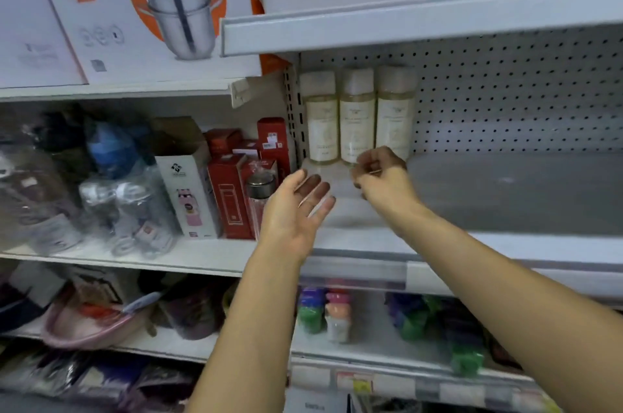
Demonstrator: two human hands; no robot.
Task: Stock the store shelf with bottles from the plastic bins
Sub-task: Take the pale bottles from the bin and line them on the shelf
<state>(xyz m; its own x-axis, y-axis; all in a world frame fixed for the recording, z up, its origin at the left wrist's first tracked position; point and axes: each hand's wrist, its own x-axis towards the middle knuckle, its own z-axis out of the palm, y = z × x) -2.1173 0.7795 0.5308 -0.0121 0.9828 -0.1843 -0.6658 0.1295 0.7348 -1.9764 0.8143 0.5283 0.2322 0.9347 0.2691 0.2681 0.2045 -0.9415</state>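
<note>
Three pale bottles with white caps and cream labels stand side by side at the back left of the grey shelf (505, 196): the left bottle (321, 119), the middle bottle (357, 115) and the right bottle (395, 112). My right hand (382, 178) hovers just in front of the middle and right bottles, fingers loosely curled, holding nothing. My left hand (296, 206) is at the shelf's left front, palm up with fingers spread, also empty. No plastic bin is in view.
A perforated back panel (522, 92) runs behind the shelf, with bare shelf to the right of the bottles. Red boxes (232, 196) and a glass flask (259, 196) crowd the neighbouring shelf on the left. Another shelf edge (404, 24) hangs overhead. Coloured bottles (323, 314) fill the shelf below.
</note>
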